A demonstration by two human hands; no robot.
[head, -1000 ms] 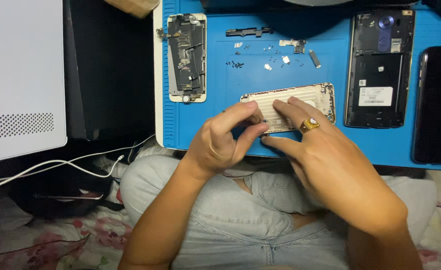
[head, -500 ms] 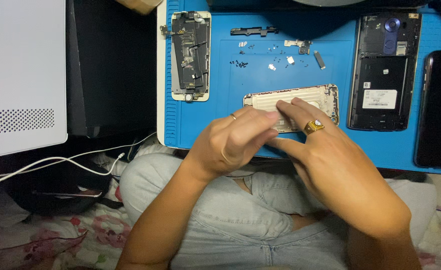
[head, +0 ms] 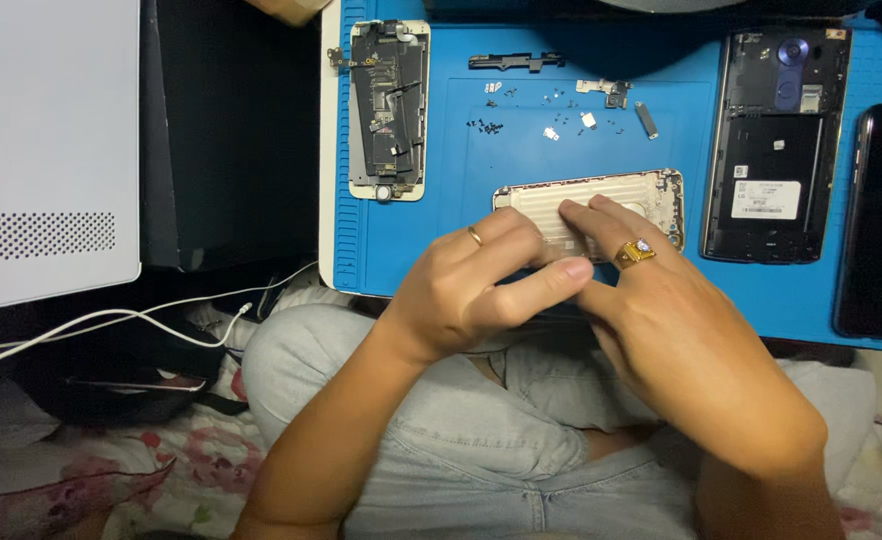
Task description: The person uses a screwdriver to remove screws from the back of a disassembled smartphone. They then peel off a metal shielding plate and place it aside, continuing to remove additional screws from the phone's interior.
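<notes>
A gold phone housing (head: 606, 192) lies inner side up on a blue repair mat (head: 411, 250). My left hand (head: 476, 290), with a thin ring on it, grips the housing's near left edge, fingers curled and thumb stretched rightwards along the lower edge. My right hand (head: 676, 320), wearing a gold ring with a stone, lies over the housing's middle and right part, fingers pressed flat on it. The lower half of the housing is hidden under both hands.
On the mat lie a stripped phone frame with its board (head: 389, 110), loose screws and small brackets (head: 581, 115), a black phone without its back (head: 773, 150) and a dark phone (head: 881, 220). At the left are a black box (head: 231, 130), a white device (head: 41, 150) and a white cable (head: 161, 315).
My left hand has slid down off the top of the housing to its near edge, with the thumb now stretched towards my right hand. My right hand has barely shifted.
</notes>
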